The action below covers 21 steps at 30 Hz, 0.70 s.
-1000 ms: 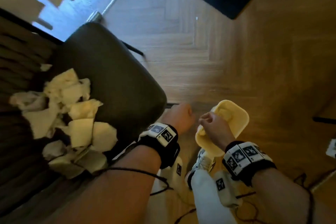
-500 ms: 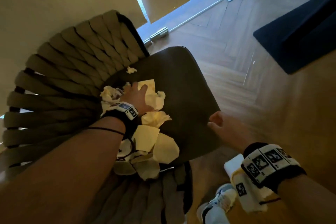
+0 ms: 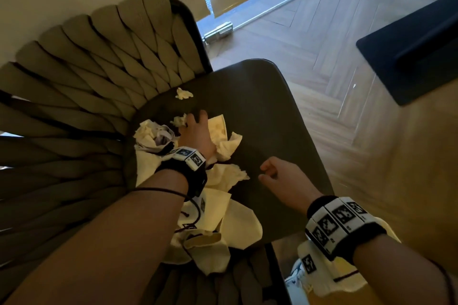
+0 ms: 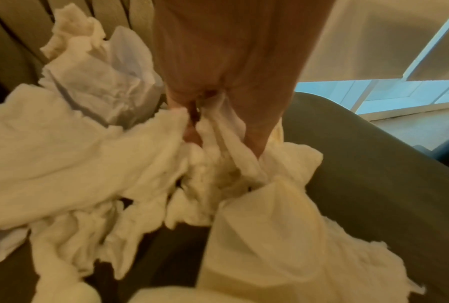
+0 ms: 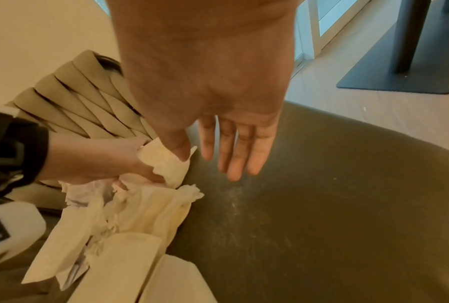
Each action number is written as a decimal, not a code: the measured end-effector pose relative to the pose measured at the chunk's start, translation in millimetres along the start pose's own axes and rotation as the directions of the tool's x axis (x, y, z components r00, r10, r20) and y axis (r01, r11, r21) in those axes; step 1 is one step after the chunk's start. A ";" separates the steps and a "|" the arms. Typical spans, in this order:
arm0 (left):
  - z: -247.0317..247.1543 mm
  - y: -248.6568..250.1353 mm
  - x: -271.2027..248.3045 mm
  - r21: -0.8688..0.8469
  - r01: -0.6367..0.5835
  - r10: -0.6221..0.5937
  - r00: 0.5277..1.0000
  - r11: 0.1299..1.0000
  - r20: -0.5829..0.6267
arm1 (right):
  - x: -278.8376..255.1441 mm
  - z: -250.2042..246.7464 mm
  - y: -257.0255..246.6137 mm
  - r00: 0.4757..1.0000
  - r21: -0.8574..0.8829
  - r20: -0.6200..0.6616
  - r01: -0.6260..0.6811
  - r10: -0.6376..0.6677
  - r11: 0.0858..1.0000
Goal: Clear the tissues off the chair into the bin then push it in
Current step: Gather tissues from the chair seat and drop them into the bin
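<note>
Crumpled cream tissues [image 3: 235,225] lie heaped on the left side of the dark chair seat [image 3: 260,111], against the woven backrest. One small scrap [image 3: 183,93] sits apart near the back. My left hand [image 3: 198,129] is in the heap; in the left wrist view its fingers [image 4: 254,123] bunch up tissue [image 4: 62,143]. My right hand [image 3: 267,173] hovers over the bare seat [image 5: 321,205] beside the heap, holding nothing, its fingers [image 5: 233,164] straight. A pale yellow bin [image 3: 352,280] shows partly under my right wrist.
A flat black table base [image 3: 409,52] lies on the herringbone wood floor to the right of the chair. A wall and a window sill run behind the backrest. My shoe [image 3: 295,277] is on the floor by the seat's front corner.
A second ago both hands were at the yellow bin on the floor. My left hand has since gone into the tissue heap and closed on it, and my right hand has moved over the seat.
</note>
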<state>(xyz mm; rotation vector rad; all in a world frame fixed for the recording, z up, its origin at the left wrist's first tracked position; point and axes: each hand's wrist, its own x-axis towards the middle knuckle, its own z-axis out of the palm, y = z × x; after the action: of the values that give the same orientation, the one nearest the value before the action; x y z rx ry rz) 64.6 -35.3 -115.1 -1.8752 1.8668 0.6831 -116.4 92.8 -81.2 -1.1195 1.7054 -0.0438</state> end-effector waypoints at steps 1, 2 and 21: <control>-3.5 -3.8 0.5 -0.017 -0.013 0.013 1.000 1.000 0.012 | 1.9 1.1 -4.5 1.000 0.012 0.007 0.000 0.000 1.000; -7.3 -7.9 1.0 -0.026 -0.034 0.035 0.999 0.999 0.029 | 3.8 1.9 -8.0 1.000 0.021 0.010 0.000 0.000 1.000; -81.4 -11.7 -64.6 -0.456 -0.230 0.222 0.972 0.860 -0.073 | 28.8 56.9 -61.1 0.896 -0.491 0.266 0.444 -0.356 0.750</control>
<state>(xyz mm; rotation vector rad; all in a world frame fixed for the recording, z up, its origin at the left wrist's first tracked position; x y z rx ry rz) 81.9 -32.2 -12.0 -1.9454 2.0946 1.2955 -34.0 65.1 -96.4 -1.8577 1.3305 0.2712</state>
